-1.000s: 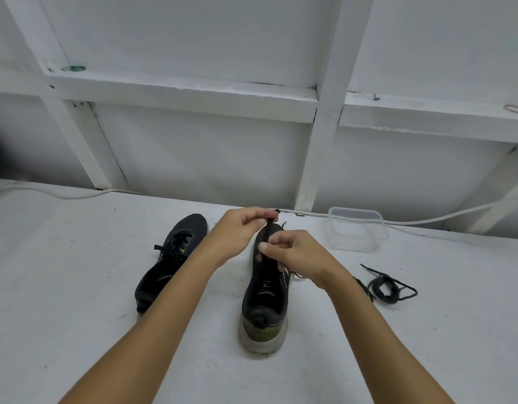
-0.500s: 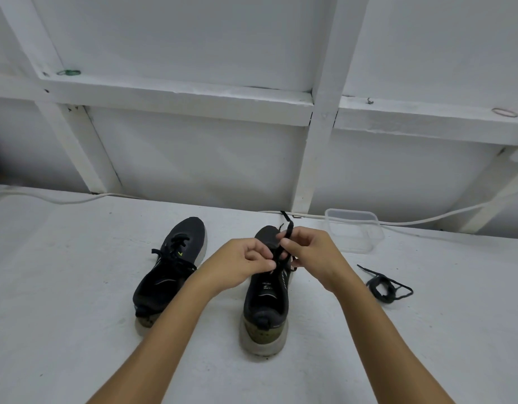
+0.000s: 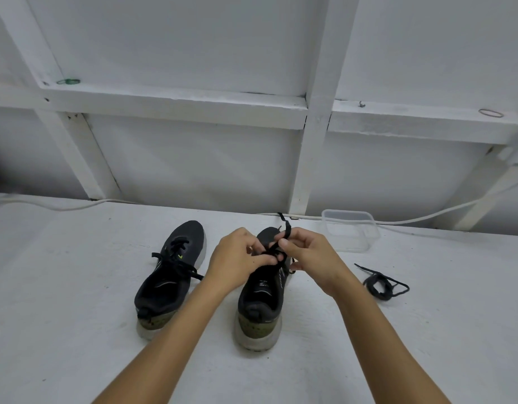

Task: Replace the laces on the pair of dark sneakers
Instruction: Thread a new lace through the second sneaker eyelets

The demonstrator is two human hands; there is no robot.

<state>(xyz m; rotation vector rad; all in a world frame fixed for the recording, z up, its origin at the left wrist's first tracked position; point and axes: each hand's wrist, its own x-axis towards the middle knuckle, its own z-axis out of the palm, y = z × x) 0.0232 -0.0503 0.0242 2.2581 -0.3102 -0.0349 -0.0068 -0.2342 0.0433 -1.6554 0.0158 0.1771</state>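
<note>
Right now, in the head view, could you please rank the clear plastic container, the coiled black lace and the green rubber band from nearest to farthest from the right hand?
From the right hand:
1. Clear plastic container, just beyond it, rightward.
2. Coiled black lace, on the table farther right.
3. Green rubber band, up on the ledge, far left.

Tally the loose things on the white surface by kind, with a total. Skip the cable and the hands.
Sneakers: 2, left sneaker, right sneaker
Loose lace bundles: 1, bundle
Clear tubs: 1, tub
Total: 4
</note>
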